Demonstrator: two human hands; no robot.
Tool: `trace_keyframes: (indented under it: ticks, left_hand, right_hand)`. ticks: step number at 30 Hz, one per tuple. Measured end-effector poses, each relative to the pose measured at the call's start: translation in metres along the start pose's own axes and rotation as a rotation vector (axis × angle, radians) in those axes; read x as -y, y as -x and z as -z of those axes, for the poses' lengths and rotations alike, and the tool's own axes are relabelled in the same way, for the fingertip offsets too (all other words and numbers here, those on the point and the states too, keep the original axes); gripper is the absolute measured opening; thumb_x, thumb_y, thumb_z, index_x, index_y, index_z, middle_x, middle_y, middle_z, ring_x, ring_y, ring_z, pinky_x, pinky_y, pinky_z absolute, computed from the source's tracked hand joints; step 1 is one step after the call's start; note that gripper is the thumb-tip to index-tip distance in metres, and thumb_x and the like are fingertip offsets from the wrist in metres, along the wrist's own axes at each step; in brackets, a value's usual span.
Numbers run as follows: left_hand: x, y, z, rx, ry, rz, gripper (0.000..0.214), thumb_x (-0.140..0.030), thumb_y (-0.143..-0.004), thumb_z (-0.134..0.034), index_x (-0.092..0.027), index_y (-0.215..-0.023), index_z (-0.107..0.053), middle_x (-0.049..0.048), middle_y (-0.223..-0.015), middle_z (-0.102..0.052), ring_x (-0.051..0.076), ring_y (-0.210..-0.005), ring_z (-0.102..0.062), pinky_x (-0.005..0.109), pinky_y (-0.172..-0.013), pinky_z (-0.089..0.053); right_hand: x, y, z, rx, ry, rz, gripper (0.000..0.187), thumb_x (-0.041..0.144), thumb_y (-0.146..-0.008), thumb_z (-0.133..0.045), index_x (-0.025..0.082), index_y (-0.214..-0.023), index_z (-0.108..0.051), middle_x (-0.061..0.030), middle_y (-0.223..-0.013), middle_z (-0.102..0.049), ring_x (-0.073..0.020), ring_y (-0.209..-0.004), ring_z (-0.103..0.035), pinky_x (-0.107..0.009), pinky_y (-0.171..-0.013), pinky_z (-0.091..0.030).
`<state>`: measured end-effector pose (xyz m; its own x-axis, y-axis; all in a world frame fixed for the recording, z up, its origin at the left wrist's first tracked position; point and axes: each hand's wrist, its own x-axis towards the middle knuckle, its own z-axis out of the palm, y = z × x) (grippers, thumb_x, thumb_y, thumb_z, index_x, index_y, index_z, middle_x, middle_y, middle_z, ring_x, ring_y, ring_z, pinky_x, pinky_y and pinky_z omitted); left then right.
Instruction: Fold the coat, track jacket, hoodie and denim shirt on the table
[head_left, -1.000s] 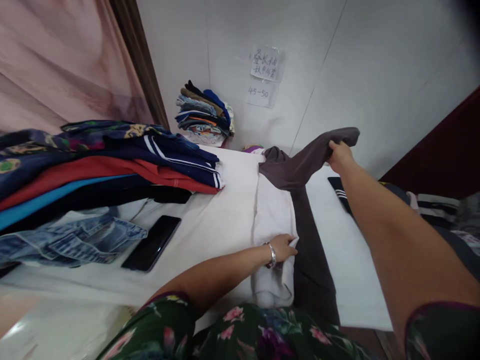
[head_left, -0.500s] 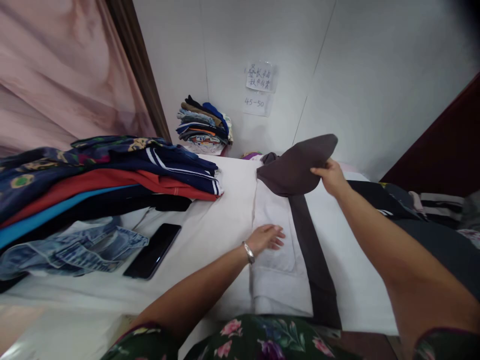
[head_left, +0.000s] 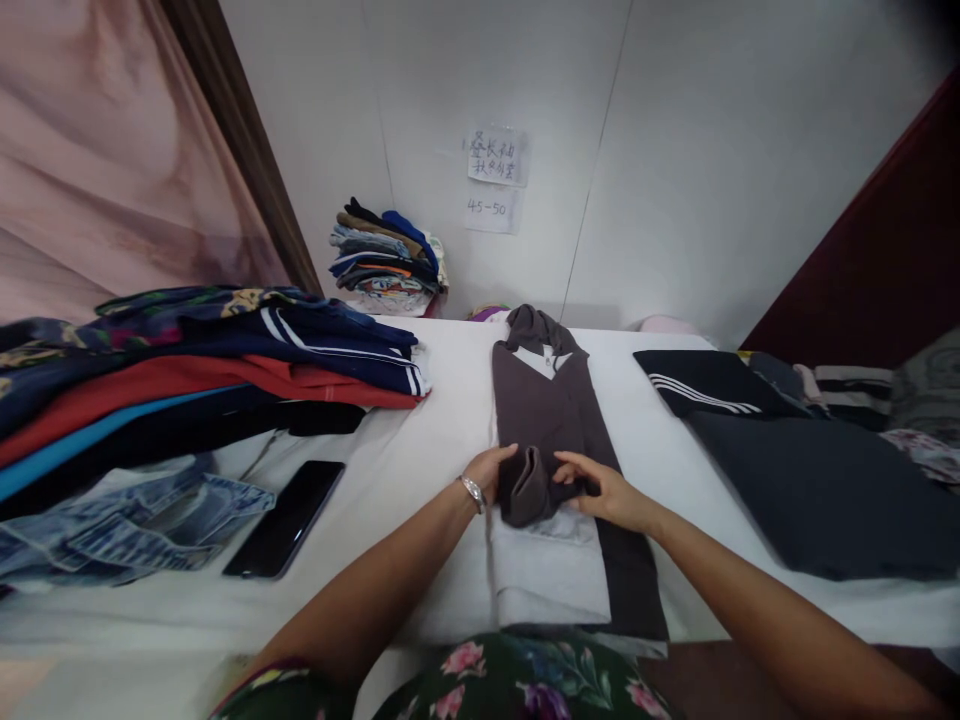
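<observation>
A dark brown hooded jacket (head_left: 540, 410) with a pale lining lies lengthwise on the white table, its hood at the far end and its hem towards me. One sleeve (head_left: 526, 488) is folded down over its front, with the cuff end bunched near the middle. At the left edge of that sleeve, my left hand (head_left: 491, 473), wearing a silver bracelet, is closed on the cloth with its fingertips partly hidden. From the other side my right hand (head_left: 606, 494) holds the sleeve's dark fabric between thumb and bent fingers.
Left of the jacket lie a black phone (head_left: 289, 518), denim clothing (head_left: 150, 520) and a heap of clothes (head_left: 247, 365). A folded stack (head_left: 386, 255) stands by the wall. Folded dark garments (head_left: 817, 490) lie on the right. Handwritten paper signs (head_left: 496, 157) hang on the wall.
My right hand has brought the raised brown sleeve down and towards me onto the jacket's front. My left hand has shifted slightly left and up, from lying flat to holding the sleeve's edge.
</observation>
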<state>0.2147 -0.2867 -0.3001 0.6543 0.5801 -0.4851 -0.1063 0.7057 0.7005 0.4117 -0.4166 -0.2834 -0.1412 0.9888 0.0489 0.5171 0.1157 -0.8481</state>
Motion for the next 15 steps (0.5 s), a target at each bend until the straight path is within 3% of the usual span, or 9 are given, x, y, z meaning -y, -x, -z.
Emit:
trace_keyframes:
  ticks: [3, 5, 8, 10, 13, 15]
  left_hand:
    - [0.0, 0.001, -0.006, -0.011, -0.014, -0.079, 0.026, -0.021, -0.064, -0.077, -0.014, -0.087, -0.067, 0.0044, -0.071, -0.072, 0.018, -0.062, -0.067, 0.03, -0.067, -0.052]
    - [0.0, 0.004, -0.009, -0.014, -0.006, -0.103, 0.026, -0.015, -0.063, -0.074, -0.014, -0.088, -0.067, 0.0047, -0.073, -0.073, 0.018, -0.064, -0.068, 0.029, -0.066, -0.052]
    - [0.0, 0.009, -0.01, -0.033, -0.007, -0.102, 0.024, -0.01, -0.063, -0.07, -0.014, -0.087, -0.067, 0.006, -0.074, -0.074, 0.019, -0.067, -0.069, 0.03, -0.067, -0.054]
    - [0.003, 0.011, -0.008, -0.05, -0.026, -0.085, 0.024, -0.01, -0.062, -0.069, -0.014, -0.085, -0.066, 0.0063, -0.072, -0.073, 0.02, -0.065, -0.068, 0.033, -0.068, -0.055]
    - [0.008, 0.011, -0.004, -0.087, -0.062, -0.106, 0.026, -0.009, -0.059, -0.069, -0.014, -0.084, -0.065, 0.0057, -0.07, -0.072, 0.021, -0.066, -0.068, 0.036, -0.072, -0.055]
    - [0.01, 0.009, -0.003, -0.113, -0.08, -0.146, 0.028, -0.009, -0.058, -0.069, -0.015, -0.085, -0.064, 0.0044, -0.071, -0.072, 0.022, -0.071, -0.069, 0.037, -0.077, -0.054]
  right_hand:
    - [0.007, -0.006, 0.0, 0.04, -0.044, -0.136, 0.083, 0.03, -0.072, -0.069, 0.023, -0.147, -0.033, -0.0103, -0.131, -0.056, -0.0217, -0.107, -0.058, -0.042, -0.098, -0.044]
    - [0.014, -0.007, -0.004, 0.072, -0.055, -0.131, 0.08, 0.029, -0.07, -0.071, 0.022, -0.144, -0.039, -0.0099, -0.131, -0.057, -0.0232, -0.111, -0.057, -0.041, -0.098, -0.043]
    - [0.026, -0.002, -0.01, 0.071, -0.049, 0.034, 0.042, 0.02, -0.074, -0.064, 0.02, -0.115, -0.065, -0.007, -0.109, -0.067, -0.0215, -0.099, -0.062, -0.037, -0.09, -0.047]
    - [0.033, 0.006, -0.013, 0.018, -0.018, 0.199, 0.021, 0.014, -0.076, -0.058, 0.019, -0.093, -0.069, -0.0054, -0.093, -0.067, -0.0187, -0.088, -0.062, -0.034, -0.083, -0.049]
    - [0.038, 0.021, -0.014, -0.014, 0.066, 0.363, 0.021, 0.006, -0.073, -0.055, 0.02, -0.085, -0.066, -0.0048, -0.088, -0.066, -0.0183, -0.086, -0.062, -0.036, -0.084, -0.047]
    - [0.038, 0.033, -0.015, 0.065, 0.148, 0.338, 0.034, 0.001, -0.065, -0.054, 0.022, -0.088, -0.067, -0.0057, -0.095, -0.067, -0.0212, -0.093, -0.063, -0.04, -0.089, -0.046]
